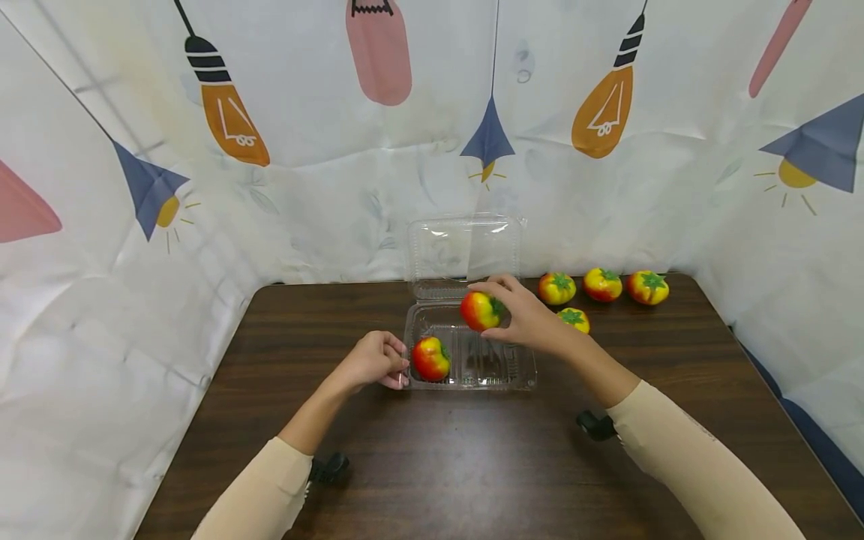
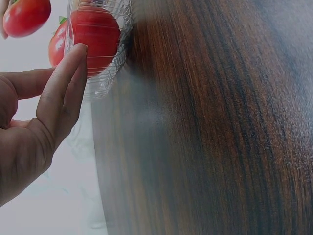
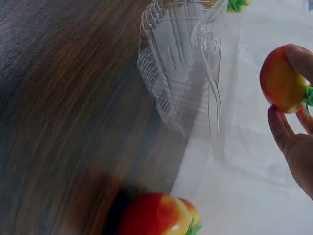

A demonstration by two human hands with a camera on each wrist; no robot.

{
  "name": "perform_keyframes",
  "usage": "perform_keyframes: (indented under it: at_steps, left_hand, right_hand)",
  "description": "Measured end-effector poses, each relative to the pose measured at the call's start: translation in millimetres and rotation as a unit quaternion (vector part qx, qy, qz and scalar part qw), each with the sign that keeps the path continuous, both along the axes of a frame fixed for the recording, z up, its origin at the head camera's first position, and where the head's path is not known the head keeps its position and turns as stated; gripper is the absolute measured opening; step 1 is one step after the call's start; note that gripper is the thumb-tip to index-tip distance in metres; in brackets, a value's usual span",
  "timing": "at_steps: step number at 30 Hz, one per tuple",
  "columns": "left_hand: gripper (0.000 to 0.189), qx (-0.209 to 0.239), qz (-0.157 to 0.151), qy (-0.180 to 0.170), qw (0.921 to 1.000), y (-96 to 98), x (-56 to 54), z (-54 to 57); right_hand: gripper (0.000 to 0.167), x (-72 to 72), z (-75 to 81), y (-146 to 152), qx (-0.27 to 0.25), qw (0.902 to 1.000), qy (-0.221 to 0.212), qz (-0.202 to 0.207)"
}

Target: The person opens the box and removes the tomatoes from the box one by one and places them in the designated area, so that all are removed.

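Observation:
A clear hinged plastic container stands on the table with its lid raised at the back. One red and yellow tomato-like fruit sits inside at the left end. My left hand pinches the container's left rim, thumb and fingers close beside that fruit. Over the tray, my right hand grips a second such fruit between thumb and fingertips. Its green leafy top points toward the palm in the right wrist view.
Several more of these fruits, among them one at the far right, lie at the back right of the dark wooden table. A patterned white curtain hangs along the table's back edge and both sides.

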State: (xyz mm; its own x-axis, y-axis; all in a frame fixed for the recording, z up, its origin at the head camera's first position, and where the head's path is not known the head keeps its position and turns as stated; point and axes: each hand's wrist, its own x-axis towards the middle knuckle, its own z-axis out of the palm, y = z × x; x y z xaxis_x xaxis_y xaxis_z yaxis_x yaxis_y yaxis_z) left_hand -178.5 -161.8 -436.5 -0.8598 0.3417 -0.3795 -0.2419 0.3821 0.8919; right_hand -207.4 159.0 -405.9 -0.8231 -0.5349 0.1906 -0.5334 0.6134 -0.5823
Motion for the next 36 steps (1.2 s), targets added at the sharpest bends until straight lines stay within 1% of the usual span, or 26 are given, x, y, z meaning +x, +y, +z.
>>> perform_keyframes:
  at_steps: [6,12,15,21,26,29,36]
  left_hand:
    - [0.028,-0.002,-0.001,0.001,1.0,0.6,0.2,0.4]
    - [0.028,-0.004,-0.002,0.002,1.0,0.4,1.8,1.6]
    - [0.028,-0.004,-0.003,0.001,1.0,0.4,2.4,2.2]
    - [0.029,-0.004,-0.005,0.003,1.0,0.2,1.4,2.1]
    - [0.028,-0.005,-0.005,0.004,1.0,-0.2,1.0,1.6]
    - [0.027,-0.004,-0.004,0.004,1.0,0.0,0.9,1.2]
    - [0.027,-0.004,-0.002,0.006,1.0,-0.2,1.2,1.0]
  right_hand:
    - [0.076,3.9,-2.4,17.7,-0.014,0.9996,0.017,-0.019]
    - [0.077,11.0,0.0,36.0,-0.027,0.9988,0.027,-0.029]
    - [0.077,14.9,2.0,47.3,-0.023,0.9985,0.03,-0.041]
    - [0.078,18.9,2.7,74.9,-0.009,0.997,0.021,-0.073]
    - [0.078,20.6,1.1,98.6,-0.013,0.9954,0.042,-0.085]
    - [0.078,22.0,0.9,112.3,-0.006,0.9941,0.056,-0.092]
    - [0.075,25.5,0.7,140.5,0.011,0.9922,0.052,-0.113]
